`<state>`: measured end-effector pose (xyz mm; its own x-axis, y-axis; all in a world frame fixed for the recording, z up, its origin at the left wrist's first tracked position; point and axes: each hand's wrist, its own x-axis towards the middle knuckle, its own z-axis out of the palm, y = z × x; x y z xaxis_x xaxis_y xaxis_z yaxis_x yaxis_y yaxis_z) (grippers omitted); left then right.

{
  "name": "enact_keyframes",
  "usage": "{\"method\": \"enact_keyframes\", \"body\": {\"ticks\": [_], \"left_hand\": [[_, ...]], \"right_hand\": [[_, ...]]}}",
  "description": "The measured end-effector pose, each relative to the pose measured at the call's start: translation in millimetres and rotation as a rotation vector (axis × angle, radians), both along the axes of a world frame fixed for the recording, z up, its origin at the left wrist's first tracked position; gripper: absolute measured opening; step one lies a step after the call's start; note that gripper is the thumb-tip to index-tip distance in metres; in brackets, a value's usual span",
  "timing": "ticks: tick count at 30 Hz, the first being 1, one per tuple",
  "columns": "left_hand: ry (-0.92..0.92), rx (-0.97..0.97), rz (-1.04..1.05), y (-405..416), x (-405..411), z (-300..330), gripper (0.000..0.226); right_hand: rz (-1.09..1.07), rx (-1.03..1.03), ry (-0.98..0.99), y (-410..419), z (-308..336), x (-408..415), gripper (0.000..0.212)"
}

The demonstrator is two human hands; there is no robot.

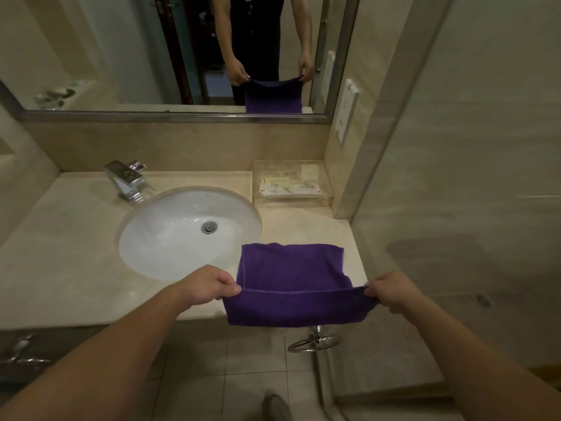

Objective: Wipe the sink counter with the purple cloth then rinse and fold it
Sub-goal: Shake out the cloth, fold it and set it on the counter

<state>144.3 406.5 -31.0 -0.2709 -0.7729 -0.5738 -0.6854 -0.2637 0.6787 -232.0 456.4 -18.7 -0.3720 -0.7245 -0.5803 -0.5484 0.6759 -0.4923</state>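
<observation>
The purple cloth (293, 281) is stretched between both hands at the front right of the beige sink counter (60, 262). Its far half lies flat on the counter, and its near half hangs down over the front edge from the line where I hold it. My left hand (208, 284) pinches the cloth's left end between thumb and fingers. At the cloth's right end, my right hand (391, 288) pinches it the same way. The white oval sink basin (170, 238) sits just left of the cloth, with a chrome tap (126, 179) behind it.
A clear plastic tray (290, 183) with small packets stands at the back right of the counter. A mirror (121, 56) above shows the person and the cloth. A wall socket (346, 110) is on the right wall. A chrome towel ring (314, 341) hangs below the counter edge.
</observation>
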Motion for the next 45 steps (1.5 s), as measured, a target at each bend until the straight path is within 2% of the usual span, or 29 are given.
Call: {"method": "enact_keyframes", "body": {"ticks": [3, 6, 11, 15, 19, 23, 25, 27, 29, 31, 36, 40, 43, 45], "left_hand": [[0.102, -0.013, 0.102, -15.2, -0.5, -7.2, 0.017], [0.256, 0.032, 0.166, -32.1, -5.4, -15.7, 0.020], [0.617, 0.288, 0.338, -59.9, -34.3, -32.9, 0.025], [0.730, 0.407, 0.564, -84.5, -42.3, -58.0, 0.017], [0.754, 0.481, 0.638, -102.3, -38.3, -78.2, 0.016], [0.660, 0.489, 0.681, -110.1, -26.7, -91.9, 0.018], [0.600, 0.467, 0.702, -112.7, -20.7, -92.8, 0.019], [0.566, 0.458, 0.741, -117.4, -16.8, -94.5, 0.029], [0.556, 0.445, 0.780, -120.7, -17.5, -95.6, 0.029], [0.527, 0.443, 0.796, -122.2, -21.2, -97.2, 0.014], [0.309, 0.384, 0.737, -131.5, -32.4, -97.5, 0.026], [0.008, 0.174, 0.586, -146.6, -40.2, -107.7, 0.032], [-0.158, -0.026, 0.485, -157.5, -50.3, -112.5, 0.035], [-0.227, -0.090, 0.446, -159.9, -56.1, -115.2, 0.035]], "right_hand": [[0.040, -0.096, -0.057, -20.5, -1.3, 1.0, 0.019], [0.040, -0.182, -0.143, -38.9, -8.0, -0.2, 0.015], [0.020, -0.245, -0.342, -71.1, -19.2, 8.9, 0.022], [-0.168, -0.206, -0.534, -101.7, -41.4, 12.3, 0.007], [-0.365, -0.119, -0.635, -118.5, -68.5, 1.0, 0.011], [-0.540, -0.073, -0.738, -129.5, -93.1, 1.6, 0.023], [-0.557, -0.061, -0.726, -132.9, -102.0, 2.2, 0.019], [-0.548, -0.061, -0.708, -136.2, -107.0, 3.9, 0.017], [-0.548, -0.100, -0.693, -141.1, -111.1, 7.0, 0.022], [-0.519, -0.171, -0.610, -146.2, -113.8, 10.7, 0.024], [-0.349, -0.263, -0.244, -153.3, -123.7, 13.1, 0.016], [-0.202, -0.280, -0.084, -160.0, -119.6, 15.2, 0.015], [-0.162, -0.257, -0.023, -166.5, -116.9, 11.4, 0.015], [-0.134, -0.215, 0.003, -169.6, -118.2, 7.8, 0.015]]}}
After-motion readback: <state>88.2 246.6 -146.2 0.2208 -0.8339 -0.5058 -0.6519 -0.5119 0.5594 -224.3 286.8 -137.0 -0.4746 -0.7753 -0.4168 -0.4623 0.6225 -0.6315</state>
